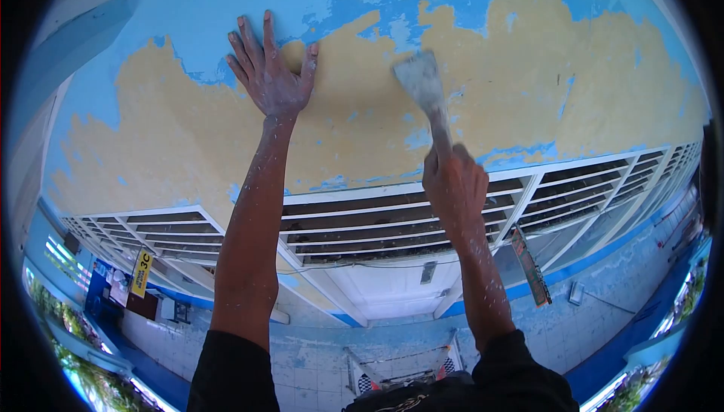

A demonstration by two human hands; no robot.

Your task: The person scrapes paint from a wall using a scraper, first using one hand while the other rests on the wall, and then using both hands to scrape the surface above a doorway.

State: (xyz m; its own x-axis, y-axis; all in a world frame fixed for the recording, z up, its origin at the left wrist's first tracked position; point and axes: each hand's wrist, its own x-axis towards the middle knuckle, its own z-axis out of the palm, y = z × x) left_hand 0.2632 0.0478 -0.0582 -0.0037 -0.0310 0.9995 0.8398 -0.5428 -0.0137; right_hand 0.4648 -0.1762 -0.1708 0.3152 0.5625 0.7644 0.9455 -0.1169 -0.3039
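Observation:
My left hand [277, 80] lies flat with fingers spread against the wall [339, 103], partly over light blue paint and partly over the bare tan patch. In my right hand [457, 186] is a paint scraper [421, 82], gripped by its handle with one finger stretched along it. Its wide, whitish blade points up and appears to rest on the tan surface below a ragged edge of darker blue paint [400, 9]. Pale flecks dot both forearms. Small blue scraps of paint [418, 138] still cling to the tan area near the scraper.
Below the wall patch run white louvred vents [362, 223] above a white door [392, 291]. A yellow sign marked 3C [141, 273] hangs at left, another sign [532, 267] at right. Far below are a tiled floor [317, 367] and what looks like a ladder top [407, 363] beneath me.

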